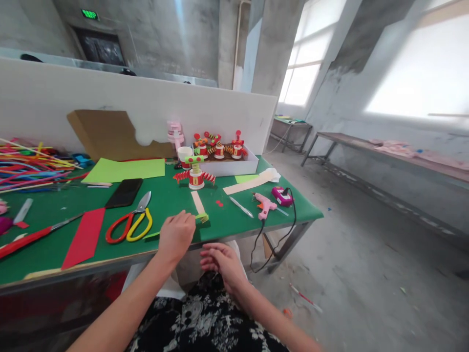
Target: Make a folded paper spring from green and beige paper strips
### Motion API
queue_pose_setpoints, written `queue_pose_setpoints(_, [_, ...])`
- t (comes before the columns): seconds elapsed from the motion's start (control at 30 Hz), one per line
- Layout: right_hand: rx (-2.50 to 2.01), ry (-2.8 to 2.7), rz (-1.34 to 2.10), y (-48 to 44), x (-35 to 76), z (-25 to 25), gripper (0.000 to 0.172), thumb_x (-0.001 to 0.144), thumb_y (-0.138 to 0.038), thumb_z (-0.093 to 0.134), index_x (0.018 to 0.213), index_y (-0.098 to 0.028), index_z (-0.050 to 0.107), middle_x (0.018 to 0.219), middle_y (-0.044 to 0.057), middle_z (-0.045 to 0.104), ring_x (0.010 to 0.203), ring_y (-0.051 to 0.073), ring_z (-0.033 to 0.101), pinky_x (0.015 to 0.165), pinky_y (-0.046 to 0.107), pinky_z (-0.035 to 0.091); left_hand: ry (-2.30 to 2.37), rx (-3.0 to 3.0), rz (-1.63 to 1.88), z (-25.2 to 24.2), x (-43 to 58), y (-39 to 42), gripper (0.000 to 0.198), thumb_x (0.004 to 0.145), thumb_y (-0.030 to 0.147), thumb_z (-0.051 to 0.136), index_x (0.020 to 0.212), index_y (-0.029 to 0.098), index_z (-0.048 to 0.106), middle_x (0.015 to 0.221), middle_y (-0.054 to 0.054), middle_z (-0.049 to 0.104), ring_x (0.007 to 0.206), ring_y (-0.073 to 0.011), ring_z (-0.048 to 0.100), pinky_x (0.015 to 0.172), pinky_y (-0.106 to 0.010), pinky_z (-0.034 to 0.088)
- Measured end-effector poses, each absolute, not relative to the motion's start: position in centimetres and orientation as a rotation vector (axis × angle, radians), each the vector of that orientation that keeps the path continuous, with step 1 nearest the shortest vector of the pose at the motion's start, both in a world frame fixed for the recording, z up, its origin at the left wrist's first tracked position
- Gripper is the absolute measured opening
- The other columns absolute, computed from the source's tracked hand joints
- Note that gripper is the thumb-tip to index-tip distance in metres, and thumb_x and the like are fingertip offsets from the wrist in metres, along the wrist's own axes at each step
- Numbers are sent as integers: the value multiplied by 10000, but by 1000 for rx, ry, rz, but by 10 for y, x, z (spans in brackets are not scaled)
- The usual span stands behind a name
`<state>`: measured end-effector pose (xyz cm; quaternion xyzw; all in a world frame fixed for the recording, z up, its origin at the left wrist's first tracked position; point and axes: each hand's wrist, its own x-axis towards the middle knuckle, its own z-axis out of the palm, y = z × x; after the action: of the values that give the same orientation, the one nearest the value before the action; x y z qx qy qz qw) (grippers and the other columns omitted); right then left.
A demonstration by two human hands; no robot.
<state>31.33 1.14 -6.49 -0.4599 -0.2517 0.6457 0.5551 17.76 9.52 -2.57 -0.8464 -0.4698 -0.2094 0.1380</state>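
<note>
My left hand (178,234) is closed over a bright green paper strip (202,216) at the table's front edge; the strip shows on both sides of the fist, and its right end looks folded. Off the table edge, above my lap, my right hand (224,264) is loosely curled with its fingers apart and nothing visible in it. A cream paper strip (197,201) lies just beyond the green one. Behind it stands a paper figure (196,180) with a red and white cup body, pleated red arms and a green head. Small red paper dots (219,203) lie to its right.
Scissors (139,220), a phone (124,192) and red paper (86,234) lie left. A white pen (241,207), pink glue gun (264,205) with a hanging cord and purple plug block (282,195) lie right. A white box (230,168) of similar figures stands behind.
</note>
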Motion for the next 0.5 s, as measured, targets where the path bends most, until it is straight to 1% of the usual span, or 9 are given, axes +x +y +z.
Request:
queue_pose_setpoints(0.03, [-1047,-507,1588,11,314,-60,198,744,-296,704,849,-130,715,772,71,726,593,139,666,625,271,560,-1313,-2447,-632,-28,171,86,310,925,117,431,934,133,741,1041,-162,769,1085,-297,687,866,-414,495])
queue_pose_setpoints(0.1, [-986,-370,1703,11,314,-53,256,820,-354,682,838,-99,700,778,105,729,610,148,687,624,265,570,-1157,-2423,-702,-35,159,67,299,944,139,442,1011,141,734,1123,-139,757,1124,-279,673,938,-414,467])
queue_pose_setpoints(0.17, [-960,-309,1762,9,312,-49,322,863,-404,661,811,-88,687,743,113,725,599,150,688,600,253,570,-948,-2373,-776,-42,151,48,291,949,128,449,1026,132,729,1129,-133,757,1114,-282,676,971,-427,446])
queue_pose_setpoints(0.2, [-957,-317,1772,9,311,-48,331,855,-415,677,813,-86,687,724,106,723,589,147,685,588,243,566,-860,-2349,-807,-45,148,40,283,947,118,455,1021,126,728,1119,-132,761,1106,-289,678,982,-437,438])
queue_pose_setpoints(0.3, [-972,-420,1761,5,306,-52,321,711,-371,820,809,-92,695,670,61,712,553,129,666,568,208,550,-776,-2372,-823,-46,144,20,275,931,91,477,1043,136,723,1121,-125,761,1122,-306,665,1012,-468,416])
queue_pose_setpoints(0.37, [-960,-472,1746,2,303,-56,354,611,-346,879,792,-103,696,667,40,705,556,119,663,582,201,549,-838,-2467,-823,-43,139,9,296,922,106,496,1111,181,711,1188,-113,738,1170,-299,637,1025,-464,412])
queue_pose_setpoints(0.4, [-946,-476,1730,1,302,-57,374,584,-354,890,789,-112,693,679,34,703,568,119,667,592,207,551,-912,-2516,-868,-42,136,3,294,918,128,509,1116,208,711,1183,-102,739,1162,-288,638,1015,-450,425])
queue_pose_setpoints(0.43, [-931,-470,1698,0,302,-58,392,572,-372,892,798,-123,689,703,30,704,586,122,675,600,215,553,-1029,-2559,-952,-40,133,-2,269,916,164,522,1085,229,721,1137,-93,752,1122,-273,652,988,-427,448])
queue_pose_setpoints(0.5, [-920,-457,1608,-1,300,-57,423,570,-403,888,839,-153,678,772,23,713,631,131,689,609,232,550,-1391,-2632,-1195,-40,127,-12,196,907,280,550,944,243,739,954,-79,762,950,-244,683,871,-373,507])
